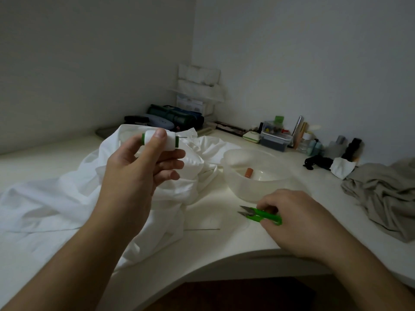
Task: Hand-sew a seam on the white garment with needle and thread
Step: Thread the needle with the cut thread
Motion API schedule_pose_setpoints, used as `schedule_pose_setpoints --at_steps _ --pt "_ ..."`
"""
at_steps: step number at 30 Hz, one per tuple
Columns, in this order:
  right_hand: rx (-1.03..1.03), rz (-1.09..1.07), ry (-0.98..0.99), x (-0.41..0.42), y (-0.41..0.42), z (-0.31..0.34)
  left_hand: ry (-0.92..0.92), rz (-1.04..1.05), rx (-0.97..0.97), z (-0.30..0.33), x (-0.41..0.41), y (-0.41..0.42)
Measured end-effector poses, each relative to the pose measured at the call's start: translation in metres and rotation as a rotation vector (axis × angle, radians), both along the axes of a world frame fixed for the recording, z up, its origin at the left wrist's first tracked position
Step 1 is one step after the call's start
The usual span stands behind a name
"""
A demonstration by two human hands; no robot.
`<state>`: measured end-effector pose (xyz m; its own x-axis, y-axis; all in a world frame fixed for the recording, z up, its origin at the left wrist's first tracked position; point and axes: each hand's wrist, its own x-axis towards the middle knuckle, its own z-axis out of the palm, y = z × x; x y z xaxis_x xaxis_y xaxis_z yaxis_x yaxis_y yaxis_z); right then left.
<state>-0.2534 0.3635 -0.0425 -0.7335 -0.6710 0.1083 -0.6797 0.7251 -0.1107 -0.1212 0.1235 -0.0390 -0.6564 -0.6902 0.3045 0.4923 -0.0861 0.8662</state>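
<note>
Holding a spool of white thread (pixel 160 142) up above the cloth, the left hand (pixel 143 167) has it pinched between the thumb on top and the fingers underneath. The spool lies sideways with green end caps, and a thin dark needle (pixel 183 137) pokes out of its right end.

Right below that hand is the white garment (pixel 67 198), all rumpled and spread over the left half of the pale bench (pixel 247 239), with part of it hanging off the curved front edge.

Over on the right, the right hand (pixel 298 218) is low on the bench with its fingers curled round a pair of green thread snips (pixel 260 215). The metal blade tips point left and stand slightly apart. Whether the snips are lifted or resting on the bench, can't really tell.

A thin straight line (pixel 202 229), maybe a needle or a bit of thread, lies on the bench just beside the garment's edge, between the two hands.

Behind the snips sits a translucent plastic bowl (pixel 256 176) with a small orange-brown spool (pixel 248 172) inside it. A crumpled grey cloth (pixel 386 194) is piled at the far right. Along the back wall there's a clear lidded box (pixel 275 138), some bottles and jars, a dark green bag (pixel 177 116) and a white rack (pixel 197 86) in the corner.
</note>
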Motion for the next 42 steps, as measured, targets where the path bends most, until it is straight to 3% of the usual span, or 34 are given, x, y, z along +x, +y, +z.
schedule_pose_setpoints --at_steps 12,21,24,42 --pt "0.061 -0.035 0.169 0.001 0.014 0.037 -0.018 0.018 -0.037 -0.002 -0.002 0.000" --pt "-0.613 0.220 -0.168 0.023 -0.004 0.038 -0.041 -0.011 -0.075 -0.003 -0.001 0.003" --pt "-0.722 0.284 -0.208 0.033 -0.020 0.045 -0.051 -0.031 -0.098 -0.002 -0.001 0.005" --pt "-0.661 0.218 -0.210 0.030 -0.061 0.047 -0.094 -0.116 -0.121 -0.001 0.000 0.008"
